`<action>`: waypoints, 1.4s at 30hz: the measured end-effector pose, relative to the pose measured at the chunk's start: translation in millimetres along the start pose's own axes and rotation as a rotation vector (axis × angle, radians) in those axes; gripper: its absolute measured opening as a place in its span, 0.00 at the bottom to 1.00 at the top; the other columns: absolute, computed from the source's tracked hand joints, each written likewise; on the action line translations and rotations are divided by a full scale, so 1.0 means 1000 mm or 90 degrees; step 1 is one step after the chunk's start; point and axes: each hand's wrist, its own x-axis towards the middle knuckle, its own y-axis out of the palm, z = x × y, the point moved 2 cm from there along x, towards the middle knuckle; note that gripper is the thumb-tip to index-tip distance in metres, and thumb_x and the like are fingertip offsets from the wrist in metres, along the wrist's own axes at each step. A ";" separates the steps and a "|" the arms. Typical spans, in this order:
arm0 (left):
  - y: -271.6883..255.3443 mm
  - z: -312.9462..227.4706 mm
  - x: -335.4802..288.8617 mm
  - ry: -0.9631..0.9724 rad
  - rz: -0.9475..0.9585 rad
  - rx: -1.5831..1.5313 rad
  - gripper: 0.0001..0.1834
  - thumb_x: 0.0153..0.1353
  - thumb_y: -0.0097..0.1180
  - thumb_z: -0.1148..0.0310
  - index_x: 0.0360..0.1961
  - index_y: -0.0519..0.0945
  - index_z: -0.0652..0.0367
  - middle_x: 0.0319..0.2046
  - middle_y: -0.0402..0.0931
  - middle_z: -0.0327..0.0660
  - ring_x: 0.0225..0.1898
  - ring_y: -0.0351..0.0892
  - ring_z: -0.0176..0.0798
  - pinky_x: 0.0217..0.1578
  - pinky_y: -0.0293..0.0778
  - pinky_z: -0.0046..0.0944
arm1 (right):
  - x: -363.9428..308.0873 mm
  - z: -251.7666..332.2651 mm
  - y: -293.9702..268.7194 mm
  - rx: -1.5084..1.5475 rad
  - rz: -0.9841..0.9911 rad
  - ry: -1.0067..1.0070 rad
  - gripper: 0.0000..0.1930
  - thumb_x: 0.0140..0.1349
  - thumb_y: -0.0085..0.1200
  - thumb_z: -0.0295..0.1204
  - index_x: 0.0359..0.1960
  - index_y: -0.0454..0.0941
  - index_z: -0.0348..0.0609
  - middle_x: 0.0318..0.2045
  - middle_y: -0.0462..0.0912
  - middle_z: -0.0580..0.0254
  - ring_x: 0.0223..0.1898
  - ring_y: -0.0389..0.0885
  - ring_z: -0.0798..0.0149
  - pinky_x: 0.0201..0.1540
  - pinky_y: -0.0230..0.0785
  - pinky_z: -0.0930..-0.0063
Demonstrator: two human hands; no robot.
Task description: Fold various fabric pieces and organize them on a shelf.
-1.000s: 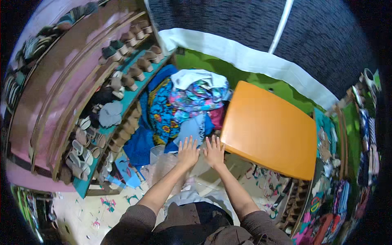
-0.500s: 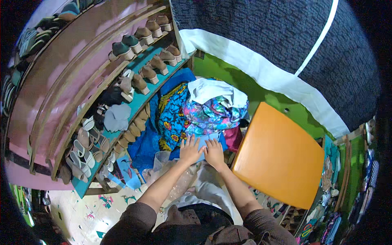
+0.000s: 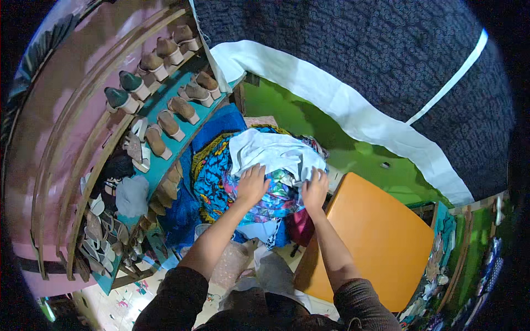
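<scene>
A crumpled white cloth (image 3: 276, 151) lies across the top of a heap of colourful patterned fabric (image 3: 212, 174). My left hand (image 3: 253, 185) has its fingers closed on the cloth's near edge, on the left. At the right end of the same edge, my right hand (image 3: 314, 190) pinches the cloth between thumb and fingers. Between my wrists, the flowered fabric below shows blue, pink and purple. A pale blue piece (image 3: 258, 231) sits lower down, at the near side of the heap.
Tiered shelves (image 3: 193, 129) with several heeled shoes (image 3: 168, 124) rise on the left. An orange stool top (image 3: 381, 237) stands close by my right forearm. Behind the heap are a green wall (image 3: 287, 113) and a dark hanging fabric with a white border (image 3: 331, 83). Scraps dot the floor (image 3: 118, 300).
Both hands have left the pale blue piece and moved up and apart to the white cloth. The cloth is now spread wider and nearer. My view has shifted.
</scene>
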 end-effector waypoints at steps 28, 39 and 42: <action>-0.160 -0.015 -0.103 -0.046 -0.386 -0.064 0.12 0.47 0.52 0.72 0.36 0.77 0.55 0.38 0.72 0.39 0.44 0.68 0.45 0.47 0.59 0.45 | -0.060 0.063 -0.160 0.445 -0.220 0.077 0.19 0.52 0.38 0.18 0.46 0.73 0.40 0.39 0.77 0.48 0.43 0.74 0.53 0.48 0.64 0.69; -0.138 -0.120 -0.163 0.133 -0.096 -0.082 0.38 0.44 0.61 0.55 0.57 0.63 0.52 0.58 0.56 0.50 0.59 0.56 0.55 0.57 0.52 0.54 | -0.119 -0.017 -0.305 0.615 -0.457 0.056 0.18 0.55 0.34 0.15 0.45 0.72 0.41 0.39 0.75 0.61 0.40 0.73 0.68 0.45 0.64 0.77; -0.079 -0.139 -0.168 0.125 0.046 -0.073 0.52 0.41 0.63 0.48 0.64 0.49 0.48 0.63 0.45 0.50 0.64 0.47 0.54 0.59 0.45 0.62 | -0.133 -0.106 -0.341 0.557 -0.621 0.097 0.19 0.54 0.33 0.14 0.45 0.70 0.37 0.41 0.74 0.58 0.42 0.72 0.66 0.49 0.63 0.75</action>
